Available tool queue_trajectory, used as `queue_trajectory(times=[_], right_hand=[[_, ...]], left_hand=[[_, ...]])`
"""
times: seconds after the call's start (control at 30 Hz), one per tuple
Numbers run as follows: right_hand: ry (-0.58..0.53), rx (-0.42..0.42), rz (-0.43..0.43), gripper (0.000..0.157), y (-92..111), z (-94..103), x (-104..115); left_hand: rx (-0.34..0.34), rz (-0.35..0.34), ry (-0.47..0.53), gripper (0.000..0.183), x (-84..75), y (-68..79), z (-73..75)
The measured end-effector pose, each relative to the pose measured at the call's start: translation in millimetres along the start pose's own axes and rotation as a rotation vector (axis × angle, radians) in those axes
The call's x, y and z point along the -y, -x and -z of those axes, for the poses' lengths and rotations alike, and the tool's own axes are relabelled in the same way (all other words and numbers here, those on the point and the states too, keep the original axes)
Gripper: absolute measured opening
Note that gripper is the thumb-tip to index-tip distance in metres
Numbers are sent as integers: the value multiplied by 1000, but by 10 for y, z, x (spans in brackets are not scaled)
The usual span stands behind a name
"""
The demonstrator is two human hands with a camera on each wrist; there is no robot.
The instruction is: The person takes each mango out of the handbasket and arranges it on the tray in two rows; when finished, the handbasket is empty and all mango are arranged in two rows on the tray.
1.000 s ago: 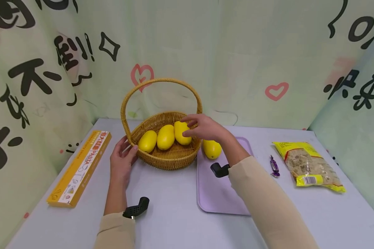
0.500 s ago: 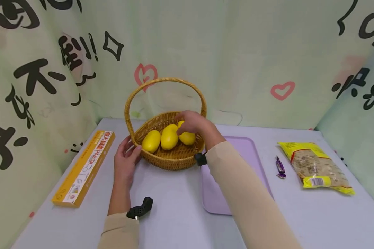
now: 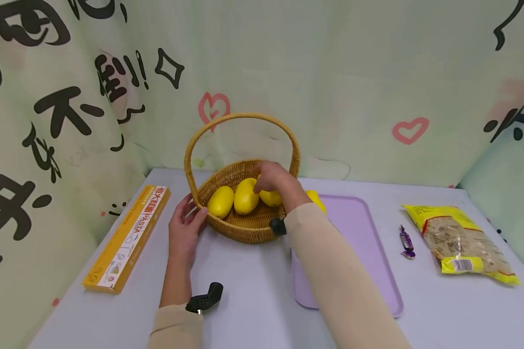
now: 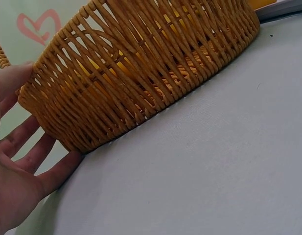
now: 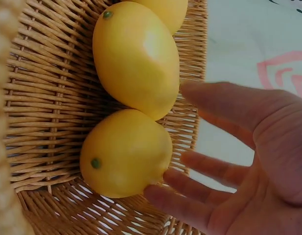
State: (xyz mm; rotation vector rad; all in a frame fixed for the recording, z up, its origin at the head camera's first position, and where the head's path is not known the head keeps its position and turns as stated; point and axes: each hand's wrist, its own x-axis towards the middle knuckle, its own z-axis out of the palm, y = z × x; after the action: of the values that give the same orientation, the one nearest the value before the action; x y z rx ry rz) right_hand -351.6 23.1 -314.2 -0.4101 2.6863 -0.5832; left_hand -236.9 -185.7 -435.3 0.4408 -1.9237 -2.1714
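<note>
Above the basket (image 3: pixel 240 237), the handle (image 3: pixel 253 116) arches high with a gap beneath. Inside, 3 yellow fruits (image 3: pixel 246 196) fill the middle; bare weave (image 3: pixel 250 221) lies in front. The left hand (image 3: pixel 185 228) occupies the left rim, the right hand (image 3: pixel 276 178) the right side. Between the forearms (image 3: pixel 176 286), the surface (image 3: pixel 249 291) is open.

Small curtained booth, seemingly a recording spot. You are working at 1 white table (image 3: pixel 244 295); pale curtain (image 3: pixel 353 72) is closing in 3 sides, black lettering (image 3: pixel 57 118) and red hearts (image 3: pixel 408 141) running across it. You are wearing 2 black cameras (image 3: pixel 203 302), 1 per wrist.
</note>
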Motion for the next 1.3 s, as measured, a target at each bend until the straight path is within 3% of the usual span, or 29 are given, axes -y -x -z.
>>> queue_trajectory(times=[0.33, 0.57, 1.3], right_hand=[[116, -7, -72, 50, 13, -28, -95], [58, 43, -66, 53, 43, -46, -100], [70, 46, -43, 58, 109, -73, -99]], left_hand=[[-1, -18, 0, 62, -3, 23, -32], [-4, -12, -4, 63, 15, 22, -28], [-4, -5, -13, 63, 1, 15, -17]])
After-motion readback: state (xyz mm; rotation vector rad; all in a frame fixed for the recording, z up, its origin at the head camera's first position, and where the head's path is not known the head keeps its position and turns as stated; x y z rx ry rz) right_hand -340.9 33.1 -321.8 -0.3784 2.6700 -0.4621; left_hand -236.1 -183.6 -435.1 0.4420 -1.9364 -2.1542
